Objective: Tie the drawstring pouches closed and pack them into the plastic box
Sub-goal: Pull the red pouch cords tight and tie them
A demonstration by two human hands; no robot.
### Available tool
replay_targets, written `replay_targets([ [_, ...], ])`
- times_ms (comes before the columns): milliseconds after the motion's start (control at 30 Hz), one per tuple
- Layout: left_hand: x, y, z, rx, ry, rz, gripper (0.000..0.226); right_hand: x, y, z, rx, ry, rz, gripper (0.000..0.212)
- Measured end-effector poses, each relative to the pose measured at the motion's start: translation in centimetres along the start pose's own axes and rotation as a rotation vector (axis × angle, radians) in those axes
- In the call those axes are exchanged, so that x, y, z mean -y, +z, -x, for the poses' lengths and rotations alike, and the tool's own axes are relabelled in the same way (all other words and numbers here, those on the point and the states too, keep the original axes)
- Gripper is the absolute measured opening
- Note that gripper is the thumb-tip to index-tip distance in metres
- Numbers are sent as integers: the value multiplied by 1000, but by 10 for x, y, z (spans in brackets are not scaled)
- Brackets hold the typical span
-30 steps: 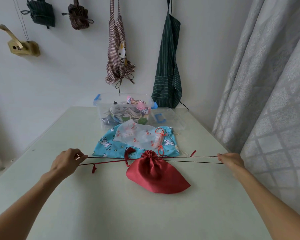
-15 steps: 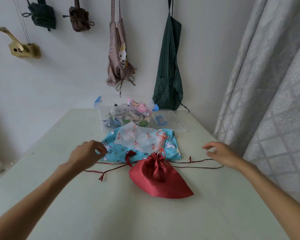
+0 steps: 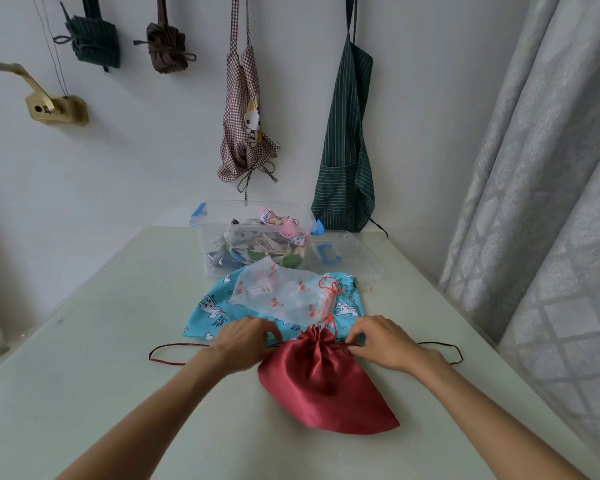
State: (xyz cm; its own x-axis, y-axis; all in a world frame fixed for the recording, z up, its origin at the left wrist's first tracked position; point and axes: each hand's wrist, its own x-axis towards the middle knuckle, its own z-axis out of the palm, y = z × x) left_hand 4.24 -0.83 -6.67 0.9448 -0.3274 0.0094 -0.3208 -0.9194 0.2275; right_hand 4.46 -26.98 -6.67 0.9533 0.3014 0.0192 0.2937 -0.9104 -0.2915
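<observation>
Under our hands runs the pale table (image 3: 84,393), and at its far end stands the plastic box (image 3: 253,237), open, already holding several pouches, with its lid (image 3: 347,258) lying just beside it on our right. Nearer to us a blue cartoon-print pouch (image 3: 212,311) lies flat, and a sheer flamingo-print pouch (image 3: 278,296) rests on top of it.

The red satin pouch (image 3: 323,379) lies closest to us, touching the blue one's near edge. Its long axis runs from the gathered neck, which points away from us toward the box, down to the wide bottom at our right. Our left hand (image 3: 243,344) and right hand (image 3: 385,341) sit on either side of that neck, about equally near, fingers curled in a narrow grip that seems to pinch the dark drawstring (image 3: 174,346), whose loops trail outward on both sides. We judge the knot must be made right at the neck, between the two hands.

The blue pouch carries small print near its edge; we cannot read it surely. A small label on the sheer pouch is too small to tell.
</observation>
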Motion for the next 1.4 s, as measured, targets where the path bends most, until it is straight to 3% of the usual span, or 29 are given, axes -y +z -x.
replay_targets([
  [67,-3,-3,-6,-21,-10,-23,23,1,-6,-1,17,13,-171,4],
  [200,-7,-32,-8,-192,-54,79,20,10,-37,2,101,24,-464,6],
  [333,-8,-71,-3,-335,-42,250,15,36,-76,9,17,-62,-522,17],
  [533,-24,-117,4,-460,83,437,20,89,-101,0,-178,-163,-520,15],
  [667,-35,-135,10,-447,145,502,20,115,-102,-11,-164,-165,-512,31],
  [800,-38,-145,12,-443,132,514,23,127,-95,-20,-245,-137,-600,22],
  [1000,-14,-143,25,-299,-118,798,23,131,-98,-19,-243,1,-854,26],
  [1133,-16,-130,28,-144,-20,737,24,140,-97,-16,-202,15,-910,20],
  [1333,-17,-116,10,-314,156,773,19,147,-95,-29,-201,-18,-960,3],
  [1400,-16,-114,5,-338,203,852,16,146,-94,-38,-211,-21,-975,14],
])
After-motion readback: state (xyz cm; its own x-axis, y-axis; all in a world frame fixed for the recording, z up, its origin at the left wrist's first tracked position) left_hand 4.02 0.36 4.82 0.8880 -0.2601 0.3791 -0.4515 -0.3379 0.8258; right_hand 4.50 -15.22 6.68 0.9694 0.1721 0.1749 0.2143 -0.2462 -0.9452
